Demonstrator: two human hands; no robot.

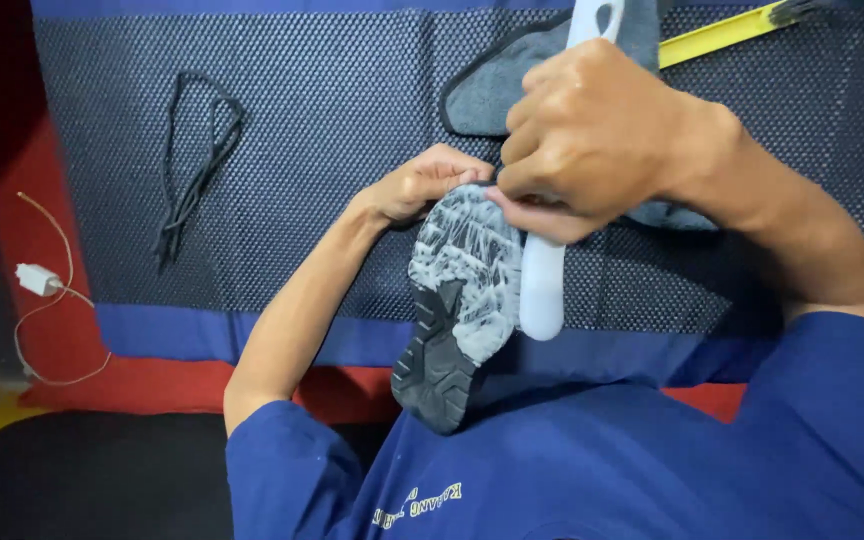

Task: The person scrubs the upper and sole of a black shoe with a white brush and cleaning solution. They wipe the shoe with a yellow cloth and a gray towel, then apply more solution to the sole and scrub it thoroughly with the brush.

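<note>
From the head camera, a shoe (457, 300) is held sole-up over a dark mat (332, 120) with a raised dot texture and a blue border. The ridged sole is black rubber at the heel and coated in white foam toward the toe. The left hand (422, 185) cups the toe end, fingers curled around it. The right hand (582, 135) is closed in a fist on a white plastic brush (544, 285), whose rounded end lies along the foamy sole. A grey cloth (492, 85) lies on the mat behind the hands, a black shoelace (197, 160) well to the left. A white charger (34, 278) with a thin cord rests on the red floor.
</note>
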